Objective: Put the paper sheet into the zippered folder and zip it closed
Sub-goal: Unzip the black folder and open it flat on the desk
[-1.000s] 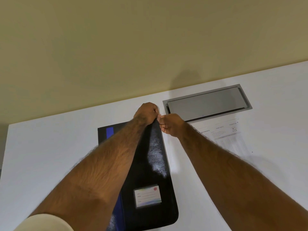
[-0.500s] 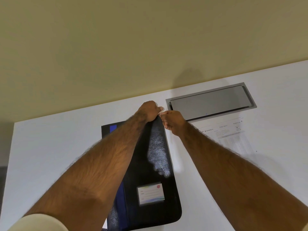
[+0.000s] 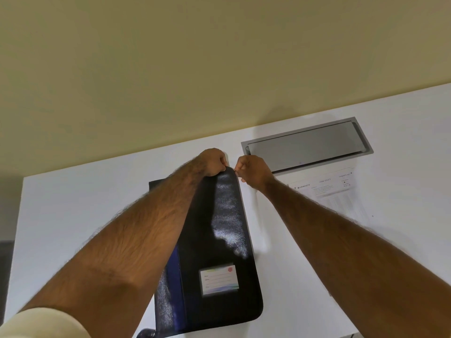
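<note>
Curled tight round the far corner of the black zippered folder (image 3: 219,228): left hand (image 3: 213,162). Just beside, fingertips pressed together, pinching that same corner's edge: right hand (image 3: 253,170). Farther right, flat on the white table (image 3: 73,203), partly under the forearm: paper sheet (image 3: 338,191).

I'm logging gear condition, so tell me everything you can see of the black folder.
The folder is black, with a grained, leather-like sheen and a rounded near right corner. A blue strip runs along its left side, and a label card with a red mark sits towards its near end. It lies lengthwise on the white table. The left hand grips its far edge; the right hand pinches at its far right corner, perhaps the zipper pull.
</note>
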The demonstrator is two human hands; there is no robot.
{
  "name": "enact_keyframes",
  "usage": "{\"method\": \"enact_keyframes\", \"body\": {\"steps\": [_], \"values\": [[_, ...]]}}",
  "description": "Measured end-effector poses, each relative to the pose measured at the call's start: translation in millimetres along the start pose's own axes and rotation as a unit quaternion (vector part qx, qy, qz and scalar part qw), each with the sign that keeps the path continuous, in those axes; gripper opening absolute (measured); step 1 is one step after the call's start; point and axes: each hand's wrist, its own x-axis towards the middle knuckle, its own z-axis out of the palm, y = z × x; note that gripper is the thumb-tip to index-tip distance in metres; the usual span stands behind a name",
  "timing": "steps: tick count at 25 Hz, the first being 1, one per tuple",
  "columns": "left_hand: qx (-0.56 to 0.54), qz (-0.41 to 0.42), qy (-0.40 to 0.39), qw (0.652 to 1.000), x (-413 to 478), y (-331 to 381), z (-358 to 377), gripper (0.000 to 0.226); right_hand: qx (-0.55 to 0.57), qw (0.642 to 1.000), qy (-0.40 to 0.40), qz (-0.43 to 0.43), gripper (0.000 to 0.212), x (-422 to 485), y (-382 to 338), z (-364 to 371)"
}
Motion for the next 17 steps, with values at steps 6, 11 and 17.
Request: {"method": "enact_keyframes", "body": {"steps": [6, 11, 17], "values": [[0.006, 0.008, -0.003, 1.0, -2.1, 1.5, -1.0, 0.019, 0.024, 0.999, 0.006, 0.024, 0.02, -29.9, 20.1, 4.3], [-0.004, 0.004, 0.002, 1.0, -3.8, 1.6, -2.3, 0.016, 0.053, 0.997, 0.018, 0.045, 0.03, -71.8, 29.7, 11.2], [0.034, -0.003, 0.026, 0.999, -14.6, 4.2, 9.5, 0.018, 0.072, 0.996, 0.025, 0.048, 0.026, -125.3, 46.0, 27.5]]}}
